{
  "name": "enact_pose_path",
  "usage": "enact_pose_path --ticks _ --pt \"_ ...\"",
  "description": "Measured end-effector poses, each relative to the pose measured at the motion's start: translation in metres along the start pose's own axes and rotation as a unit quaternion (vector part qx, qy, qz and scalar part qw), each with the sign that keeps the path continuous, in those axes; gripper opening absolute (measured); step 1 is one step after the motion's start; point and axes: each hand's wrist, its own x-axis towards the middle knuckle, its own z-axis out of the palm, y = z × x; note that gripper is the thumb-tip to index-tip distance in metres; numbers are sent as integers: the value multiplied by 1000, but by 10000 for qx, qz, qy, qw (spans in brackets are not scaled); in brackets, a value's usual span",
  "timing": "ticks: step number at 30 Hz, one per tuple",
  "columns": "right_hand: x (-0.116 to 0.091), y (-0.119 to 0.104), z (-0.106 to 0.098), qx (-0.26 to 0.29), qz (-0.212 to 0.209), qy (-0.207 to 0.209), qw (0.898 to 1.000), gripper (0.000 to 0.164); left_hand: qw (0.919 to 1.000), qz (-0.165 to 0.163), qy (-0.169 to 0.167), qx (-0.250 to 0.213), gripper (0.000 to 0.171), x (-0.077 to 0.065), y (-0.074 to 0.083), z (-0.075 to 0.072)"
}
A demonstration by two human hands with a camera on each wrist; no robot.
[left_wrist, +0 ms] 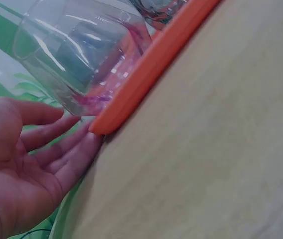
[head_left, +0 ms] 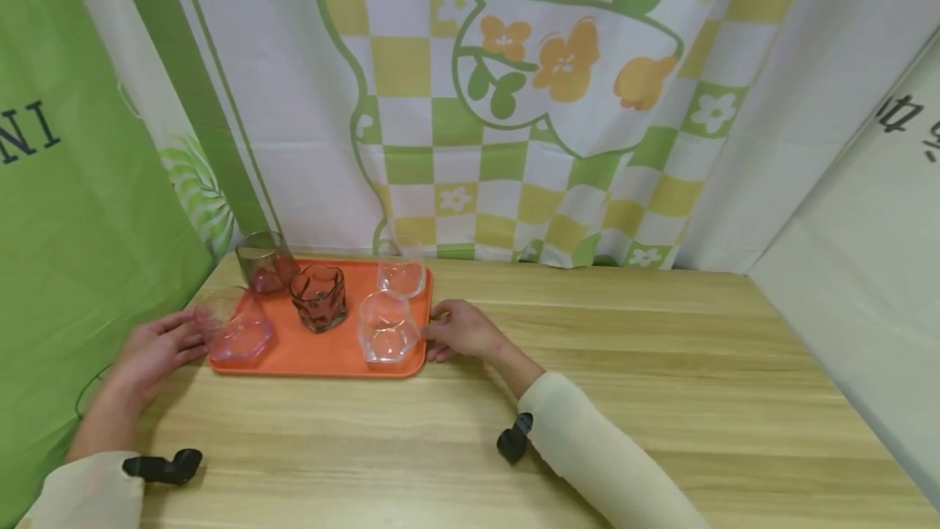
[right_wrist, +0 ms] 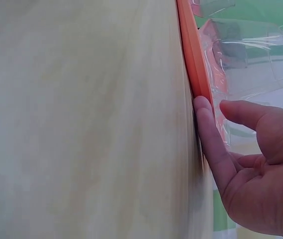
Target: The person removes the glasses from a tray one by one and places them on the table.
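An orange tray (head_left: 316, 357) lies on the wooden table, carrying several glasses. My left hand (head_left: 157, 349) is at its left end; in the left wrist view the fairly straight fingers (left_wrist: 74, 159) reach the tray's corner, close under a pink-tinted clear glass (head_left: 242, 337). My right hand (head_left: 466, 329) is at the right end. Its fingertips touch the tray's side in the right wrist view, while the extended thumb (right_wrist: 243, 112) is near a faceted clear glass (head_left: 387, 333). A dark brown wavy glass (head_left: 319, 300) stands mid-tray. Behind are a grey-tinted glass (head_left: 266, 264) and another clear glass (head_left: 401, 276).
Wooden tabletop (head_left: 624, 366) extends to the right and front of the tray. A patterned curtain (head_left: 529, 145) hangs along the back edge, with a green cloth (head_left: 88, 186) on the left and a white panel (head_left: 874, 251) on the right.
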Motion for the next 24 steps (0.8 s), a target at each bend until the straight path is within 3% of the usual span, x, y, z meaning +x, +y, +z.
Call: enact_pose_path --ticks 6,9,11,13,18,21,24 --pt "3 0 1 22 57 32 10000 47 9988 138 -41 462 31 1 -4 1" --pt "4 1 1 13 100 33 9999 46 9922 142 159 1225 28 1 -5 3" --pt "4 1 1 22 126 26 9999 45 9809 119 297 1919 20 0 -5 5" --pt "5 1 1 26 143 17 9999 45 9635 83 383 2648 23 0 -4 6" --pt "5 1 1 25 128 16 9999 44 9322 149 359 3600 41 1 -3 3" --pt "5 1 1 26 131 -4 9999 44 9214 171 397 3862 41 1 -4 2" --pt "6 2 1 32 152 -5 9999 44 9163 160 405 3982 43 1 -4 3"
